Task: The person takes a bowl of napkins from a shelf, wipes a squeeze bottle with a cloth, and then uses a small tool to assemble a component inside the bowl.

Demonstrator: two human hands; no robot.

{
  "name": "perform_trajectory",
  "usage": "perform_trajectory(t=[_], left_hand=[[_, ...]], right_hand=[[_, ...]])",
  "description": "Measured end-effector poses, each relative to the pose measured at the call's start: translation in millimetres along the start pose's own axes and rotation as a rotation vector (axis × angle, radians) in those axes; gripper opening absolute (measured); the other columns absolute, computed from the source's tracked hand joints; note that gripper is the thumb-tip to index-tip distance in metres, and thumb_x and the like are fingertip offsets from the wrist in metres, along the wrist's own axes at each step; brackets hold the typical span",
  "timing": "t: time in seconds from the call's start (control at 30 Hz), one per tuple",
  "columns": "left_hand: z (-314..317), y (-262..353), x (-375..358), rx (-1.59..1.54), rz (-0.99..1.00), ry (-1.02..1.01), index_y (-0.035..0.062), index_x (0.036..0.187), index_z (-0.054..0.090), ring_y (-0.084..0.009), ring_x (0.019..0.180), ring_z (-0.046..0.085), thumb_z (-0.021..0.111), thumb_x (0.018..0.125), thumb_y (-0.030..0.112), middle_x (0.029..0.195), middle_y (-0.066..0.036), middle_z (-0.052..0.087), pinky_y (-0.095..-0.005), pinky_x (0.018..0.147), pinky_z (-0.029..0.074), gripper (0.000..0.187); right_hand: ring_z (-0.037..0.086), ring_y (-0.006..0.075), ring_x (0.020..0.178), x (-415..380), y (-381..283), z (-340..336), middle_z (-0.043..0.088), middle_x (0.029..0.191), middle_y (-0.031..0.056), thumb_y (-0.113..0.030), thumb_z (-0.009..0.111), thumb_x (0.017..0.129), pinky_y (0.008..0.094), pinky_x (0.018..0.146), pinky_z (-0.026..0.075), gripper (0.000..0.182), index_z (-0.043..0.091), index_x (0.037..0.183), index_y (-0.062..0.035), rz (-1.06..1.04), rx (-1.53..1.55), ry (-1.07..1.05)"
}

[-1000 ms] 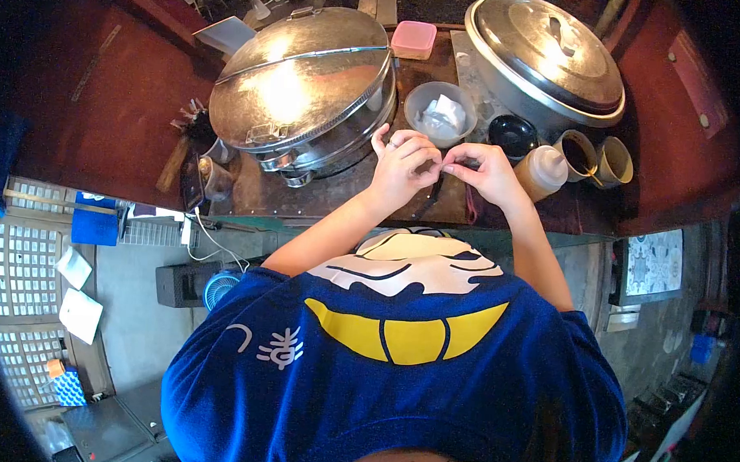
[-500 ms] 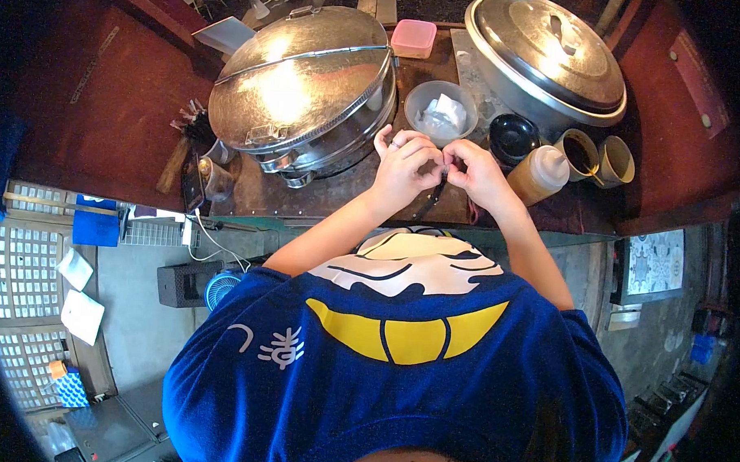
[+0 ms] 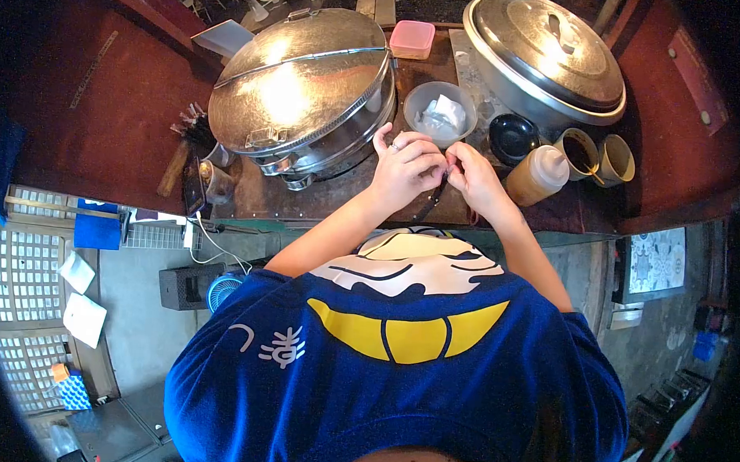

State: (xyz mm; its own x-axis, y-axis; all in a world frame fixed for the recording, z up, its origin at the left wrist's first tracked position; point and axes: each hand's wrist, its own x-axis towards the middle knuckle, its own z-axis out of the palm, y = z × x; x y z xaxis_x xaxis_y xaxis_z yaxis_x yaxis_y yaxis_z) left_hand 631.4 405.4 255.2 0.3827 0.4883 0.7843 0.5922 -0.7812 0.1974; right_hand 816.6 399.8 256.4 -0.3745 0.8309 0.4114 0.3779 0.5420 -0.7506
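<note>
My left hand [image 3: 408,169] and my right hand [image 3: 475,173] meet in front of the bowl, fingertips pinched together at one spot. Between them is something small that I cannot make out. A thin dark strip [image 3: 430,204] shows just below the fingertips, over the counter's front edge. My left little finger sticks out, and a ring [image 3: 395,147] is on that hand. Right behind the fingers stands a translucent bowl [image 3: 419,93] with a crumpled white packet [image 3: 447,111] inside. A squeeze bottle [image 3: 538,177] of brownish sauce stands beside my right wrist.
A large round metal chafing dish [image 3: 310,82] fills the counter's left side. At back right is a big lidded pot [image 3: 548,38]. A black bowl [image 3: 513,138] and two cups [image 3: 579,153] sit near the bottle. A pink container [image 3: 412,39] lies at the back.
Both hands stay in nearly the same place. The fingers have shifted slightly, with the right fingertips now closer against the left ones.
</note>
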Motion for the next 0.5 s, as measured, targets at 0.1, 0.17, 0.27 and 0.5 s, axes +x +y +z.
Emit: perform_trajectory(t=[0.1, 0.17, 0.27, 0.5], left_hand=[[1.7, 1.6, 0.5, 0.003, -0.037, -0.049, 0.0223, 0.080, 0.063, -0.0138, 0.100, 0.059, 0.077, 0.062, 0.014, 0.089, 0.009, 0.061, -0.0493, 0.102, 0.022, 0.025], [2.2, 0.4, 0.0, 0.009, -0.043, -0.053, 0.0220, 0.080, 0.062, -0.0141, 0.102, 0.058, 0.077, 0.062, 0.014, 0.089, 0.009, 0.061, -0.0501, 0.102, 0.022, 0.025], [-1.4, 0.3, 2.0, 0.046, -0.039, -0.065, 0.0226, 0.081, 0.063, -0.0141, 0.102, 0.057, 0.077, 0.062, 0.015, 0.089, 0.009, 0.060, -0.0504, 0.101, 0.022, 0.025], [-0.3, -3.6, 3.7, 0.060, -0.004, -0.043, 0.0240, 0.079, 0.063, -0.0129, 0.100, 0.054, 0.076, 0.062, 0.017, 0.088, 0.010, 0.057, -0.0571, 0.095, 0.025, 0.022]], right_hand=[[0.058, 0.0292, 0.078, -2.5, 2.5, 2.9, 0.056, 0.081, 0.0146, -0.004, 0.061, 0.077, 0.0360, 0.073, 0.046, 0.015, 0.051, 0.088, -0.0012, 0.033, 0.041, 0.019], [0.060, 0.0264, 0.081, -4.6, 5.4, 2.9, 0.059, 0.083, 0.0143, -0.004, 0.062, 0.080, 0.0343, 0.074, 0.047, 0.015, 0.054, 0.092, -0.0011, 0.066, 0.121, 0.018], [0.063, 0.0225, 0.084, -5.4, 4.5, 0.8, 0.064, 0.089, 0.0134, -0.006, 0.065, 0.083, 0.0319, 0.077, 0.049, 0.016, 0.062, 0.098, -0.0008, 0.153, 0.287, 0.045], [0.067, 0.0209, 0.082, -1.3, 0.4, -12.1, 0.069, 0.087, 0.0115, -0.010, 0.070, 0.081, 0.0308, 0.075, 0.051, 0.011, 0.070, 0.088, 0.0000, 0.109, 0.216, 0.017]])
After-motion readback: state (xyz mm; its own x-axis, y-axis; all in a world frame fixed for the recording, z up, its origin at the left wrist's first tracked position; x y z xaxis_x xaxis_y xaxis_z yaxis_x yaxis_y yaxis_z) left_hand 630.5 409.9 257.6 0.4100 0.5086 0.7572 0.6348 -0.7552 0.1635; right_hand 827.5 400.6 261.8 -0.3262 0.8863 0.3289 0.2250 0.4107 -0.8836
